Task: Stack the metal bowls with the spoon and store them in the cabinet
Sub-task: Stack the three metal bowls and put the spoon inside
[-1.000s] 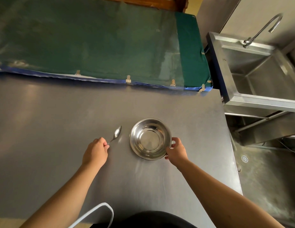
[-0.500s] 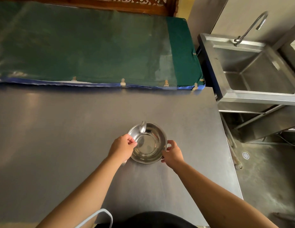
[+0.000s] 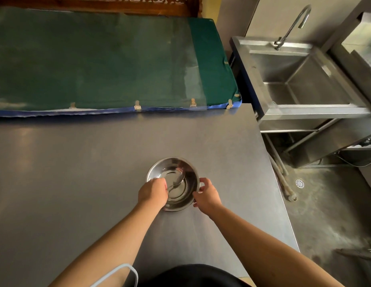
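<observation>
Metal bowl [image 3: 181, 195] is seen from above, resting upright on a grey steel table [image 3: 77, 172], slightly right of centre and toward the near edge. A spoon [image 3: 177, 179] is held inside it, its scoop pointing toward one o'clock over the bowl's floor; whether the scoop touches the metal cannot be told. The spoon's handle is pinched in the closed fingers of the left hand [image 3: 153, 192], which covers the bowl's rim at eight o'clock. The rim at four o'clock is gripped by the right hand [image 3: 207, 196], thumb on top and fingers curled beneath. At twelve o'clock, beyond the table, a green mat [image 3: 97, 59] is laid flat. At two o'clock a steel sink [image 3: 300, 79] with a curved tap [image 3: 292, 25] is seen.
</observation>
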